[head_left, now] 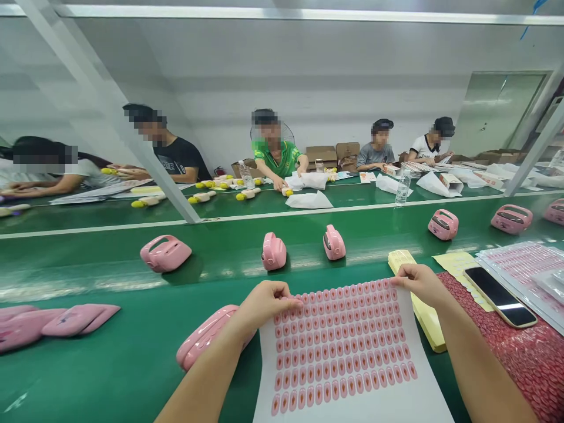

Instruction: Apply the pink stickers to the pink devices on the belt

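Head view: left hand (275, 302) and right hand (416, 283) pinch a sticker sheet (343, 346) by its far edge, thumbs closed against fingers, above the green table (114, 376); uneven pulling could crease it, and the pink case (206, 336) left of the sheet might snag its side.

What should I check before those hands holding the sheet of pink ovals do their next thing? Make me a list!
1. Left hand pinching the sheet: ok, near its top left corner.
2. Right hand pinching it too: ok, near the top right corner.
3. Phone away from the sheet: ok, off to the right.
4. Nearest pink item fully in view: not ok, the left forearm partly covers it.
5. Ovals peel off: cannot tell.
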`<state>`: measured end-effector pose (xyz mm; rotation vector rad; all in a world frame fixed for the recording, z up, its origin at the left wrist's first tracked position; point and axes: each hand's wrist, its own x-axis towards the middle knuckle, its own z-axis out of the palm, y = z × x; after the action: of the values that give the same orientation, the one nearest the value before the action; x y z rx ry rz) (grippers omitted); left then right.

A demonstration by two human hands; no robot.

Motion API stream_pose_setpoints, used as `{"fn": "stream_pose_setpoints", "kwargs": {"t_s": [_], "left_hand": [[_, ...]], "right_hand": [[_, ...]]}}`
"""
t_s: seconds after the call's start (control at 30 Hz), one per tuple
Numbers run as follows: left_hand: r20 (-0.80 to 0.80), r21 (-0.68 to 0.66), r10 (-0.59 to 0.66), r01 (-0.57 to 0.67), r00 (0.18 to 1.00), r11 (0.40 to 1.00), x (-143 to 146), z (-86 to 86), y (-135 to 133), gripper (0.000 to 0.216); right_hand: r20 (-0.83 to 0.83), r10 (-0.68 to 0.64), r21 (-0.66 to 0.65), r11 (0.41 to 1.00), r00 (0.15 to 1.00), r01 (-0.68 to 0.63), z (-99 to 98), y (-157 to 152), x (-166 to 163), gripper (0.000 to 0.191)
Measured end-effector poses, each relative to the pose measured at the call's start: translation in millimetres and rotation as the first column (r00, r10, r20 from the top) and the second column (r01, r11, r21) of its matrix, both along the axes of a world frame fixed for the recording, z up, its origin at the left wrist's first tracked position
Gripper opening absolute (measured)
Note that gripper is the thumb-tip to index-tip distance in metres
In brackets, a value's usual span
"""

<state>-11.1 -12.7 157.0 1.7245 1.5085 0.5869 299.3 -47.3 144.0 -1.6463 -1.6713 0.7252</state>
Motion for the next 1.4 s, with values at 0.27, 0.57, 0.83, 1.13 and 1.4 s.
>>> {"fn": "stream_pose_setpoints", "kwargs": {"t_s": [0.27,0.57,0.83,1.13,1.4], "left_hand": [[0.396,-0.156,0.170,-0.116,0.902,0.981,-6,-13.7,-1,0.025],[0.553,-0.268,0.377,-0.270,0.743,0.925,-1,-72.8,23,0.041],[0.368,-0.097,0.472,-0.472,0.801,0.876,-8,-116.7,35,0.049],[0.036,0.352,0.536,-0.512,0.844,0.783,2,-136.8,34,0.039],[-0.354,0.416,0.100,0.061,0.930,0.907,36,-140.6,-12,0.048]], "right_hand": [[-0.057,-0.122,-0.017,0.992,0.991,0.121,-11.4,13,2,0.033],[0.080,-0.181,-0.124,0.974,0.980,0.190,-36.3,31,0,0.020],[0.352,-0.112,-0.254,0.944,0.929,0.210,-68.8,39,-17,0.024],[0.559,-0.011,-0.200,0.969,0.829,0.148,-72.1,30,-32,0.042],[0.559,0.170,-0.238,0.970,0.812,-0.040,-101.6,32,-50,0.049]]}}
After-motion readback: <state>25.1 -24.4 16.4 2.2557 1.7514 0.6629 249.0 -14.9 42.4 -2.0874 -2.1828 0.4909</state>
